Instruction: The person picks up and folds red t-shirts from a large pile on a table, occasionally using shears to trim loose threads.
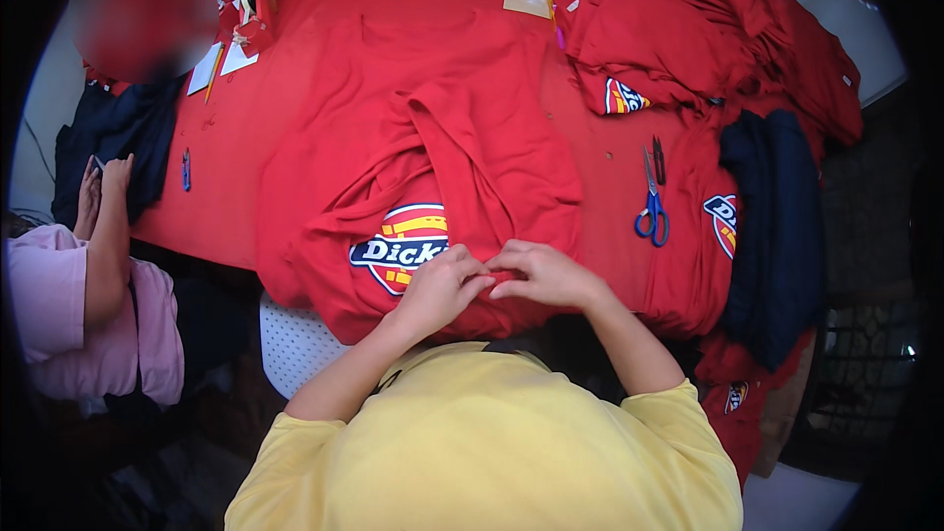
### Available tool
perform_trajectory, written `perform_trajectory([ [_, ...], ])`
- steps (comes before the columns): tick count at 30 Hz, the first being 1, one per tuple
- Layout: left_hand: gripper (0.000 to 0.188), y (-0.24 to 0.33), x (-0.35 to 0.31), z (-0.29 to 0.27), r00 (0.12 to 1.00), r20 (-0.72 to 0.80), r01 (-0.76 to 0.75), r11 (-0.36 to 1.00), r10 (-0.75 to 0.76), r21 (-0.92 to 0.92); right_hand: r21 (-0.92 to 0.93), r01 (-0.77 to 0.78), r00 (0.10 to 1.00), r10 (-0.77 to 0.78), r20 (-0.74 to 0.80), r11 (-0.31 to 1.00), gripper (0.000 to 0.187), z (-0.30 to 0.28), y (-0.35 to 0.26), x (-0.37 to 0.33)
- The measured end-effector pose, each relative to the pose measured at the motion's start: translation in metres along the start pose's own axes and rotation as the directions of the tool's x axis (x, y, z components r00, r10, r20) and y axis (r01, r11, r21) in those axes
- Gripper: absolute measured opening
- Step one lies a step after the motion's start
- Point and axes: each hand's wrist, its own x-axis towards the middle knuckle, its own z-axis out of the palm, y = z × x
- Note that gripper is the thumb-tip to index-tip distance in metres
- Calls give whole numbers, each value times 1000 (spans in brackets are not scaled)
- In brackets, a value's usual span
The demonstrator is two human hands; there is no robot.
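Observation:
A large red shirt (354, 157) lies rumpled across the table in front of me, with its neckline at the far side. A colourful printed emblem (393, 226) shows on its near part, partly covered by my left hand (441, 290). Close to the table's near edge, that hand pinches the fabric between bent fingers. My right hand (546, 275) is just beside it, with thumb and fingers closed on the same shirt. The fingertips of both hands nearly meet over a small fold of cloth.
Blue-handled scissors (651, 216) and dark thread snips (659, 159) lie to the right; small blue snips (186, 169) lie left. Piles of red shirts (678, 39) line the far and right sides. A dark garment (772, 236) hangs at right. A co-worker in pink (98, 305) handles dark cloth (143, 128) at left.

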Motion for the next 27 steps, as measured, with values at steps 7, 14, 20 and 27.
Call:
perform_trajectory([
  [7, 68, -32, -68, -97, 789, -611, 502, 633, -56, 590, 79, -229, 924, 242, -296, 970, 25, -27, -2, -68],
  [14, 14, -28, -121, -214, 686, -331, 410, 720, -648, -560, 626, -89, 839, 398, -372, 774, 19, -93, -5, -146],
  [20, 20, -15, -43, -368, 855, -513, -62, 967, -76, -247, 397, 457, 709, -56, -703, 796, 24, -224, -51, -51],
  [27, 71, -51, 80, -332, 835, -548, -138, 981, 39, -139, 240, 345, 501, 38, -864, 908, 49, -211, -35, 117],
])
